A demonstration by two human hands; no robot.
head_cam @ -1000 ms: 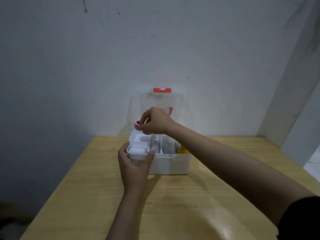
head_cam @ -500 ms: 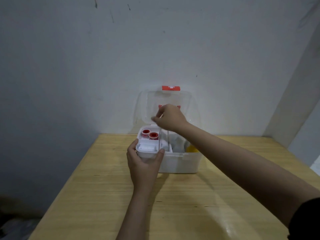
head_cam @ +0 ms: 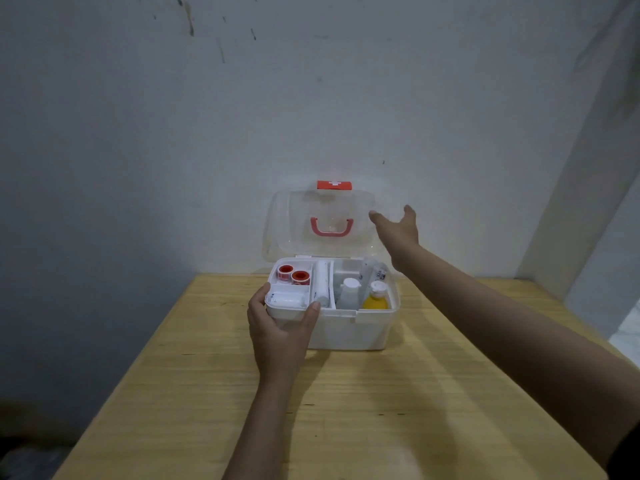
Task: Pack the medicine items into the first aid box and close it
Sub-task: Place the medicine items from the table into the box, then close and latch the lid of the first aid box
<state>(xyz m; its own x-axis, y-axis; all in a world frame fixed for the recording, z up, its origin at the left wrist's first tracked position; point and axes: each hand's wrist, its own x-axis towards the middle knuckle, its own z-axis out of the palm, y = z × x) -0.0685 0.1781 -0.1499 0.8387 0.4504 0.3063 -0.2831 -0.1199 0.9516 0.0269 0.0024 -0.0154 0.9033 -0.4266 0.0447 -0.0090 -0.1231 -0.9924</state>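
A white first aid box (head_cam: 353, 329) stands open on the wooden table (head_cam: 346, 410), its clear lid (head_cam: 301, 216) with a red handle upright against the wall. Inside lie two red tape rolls (head_cam: 292, 274), a white bandage roll (head_cam: 320, 284), a white bottle (head_cam: 349, 292), a yellow bottle (head_cam: 375, 297) and a small roll (head_cam: 285, 300) in the front left tray. My left hand (head_cam: 277, 336) grips the box's front left corner. My right hand (head_cam: 398, 228) hovers with fingers spread at the lid's right edge, holding nothing.
The box sits at the table's far end against a grey wall. A white pillar (head_cam: 581, 202) rises at the right. The table's left edge (head_cam: 138, 368) drops off into a dark area.
My right hand set a red tape roll into the back left tray, then lifted away and swung right to the lid's edge. My left hand stayed on the box.
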